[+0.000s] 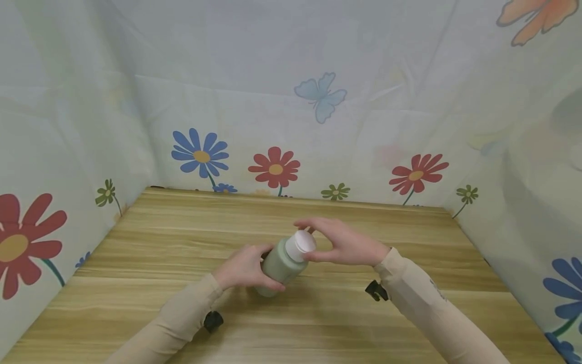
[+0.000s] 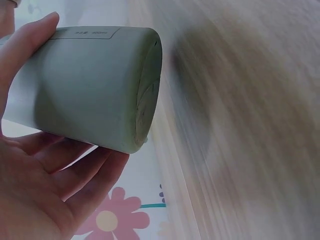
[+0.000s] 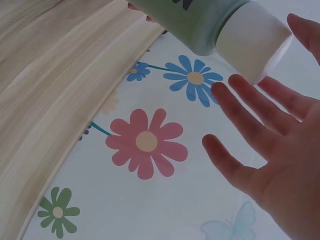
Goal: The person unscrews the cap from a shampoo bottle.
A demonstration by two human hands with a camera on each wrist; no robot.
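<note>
A pale green bottle (image 1: pixel 283 264) with a white cap (image 1: pixel 301 244) is held tilted, its cap toward the upper right. My left hand (image 1: pixel 245 267) grips the body, thumb on one side and fingers on the other. In the left wrist view the bottle's base (image 2: pixel 149 92) hangs above the wooden table, with small print on the body. Around the cap, my right hand (image 1: pixel 347 242) has its thumb and fingers spread. In the right wrist view its fingers (image 3: pixel 250 107) are loosely extended beside the cap; whether a fingertip touches it is hard to tell.
The wooden table (image 1: pixel 182 227) spreads under both hands. White cloth walls (image 1: pixel 254 60) printed with flowers and butterflies enclose it at the back and both sides. A black clip (image 1: pixel 212 321) hangs below the left sleeve, another black clip (image 1: pixel 376 290) below the right.
</note>
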